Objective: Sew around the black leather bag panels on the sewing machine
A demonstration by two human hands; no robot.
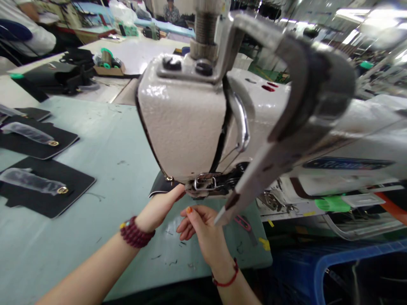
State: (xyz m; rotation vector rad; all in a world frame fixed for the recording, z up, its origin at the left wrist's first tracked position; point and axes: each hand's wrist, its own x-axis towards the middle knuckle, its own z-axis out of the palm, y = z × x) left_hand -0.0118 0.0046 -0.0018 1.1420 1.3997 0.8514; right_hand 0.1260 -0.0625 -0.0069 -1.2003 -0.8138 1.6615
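The black piece (161, 185) lies on the tabletop (117, 140), left of the machine head (184, 123); the left hand (163, 209)'s grip is hidden, I cannot tell. The right hand (205, 233)'s grip is loosely apart. Fingers straying beneath the head could get pinched.

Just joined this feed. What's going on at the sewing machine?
A person's left hand is at a black piece by the sewing machine; its fingertips are hidden. The right hand is loosely curled nearby, nothing visible in its grasp. Black panels with wrapped straps lie at the table's left; a pink tool lies beside the right hand.
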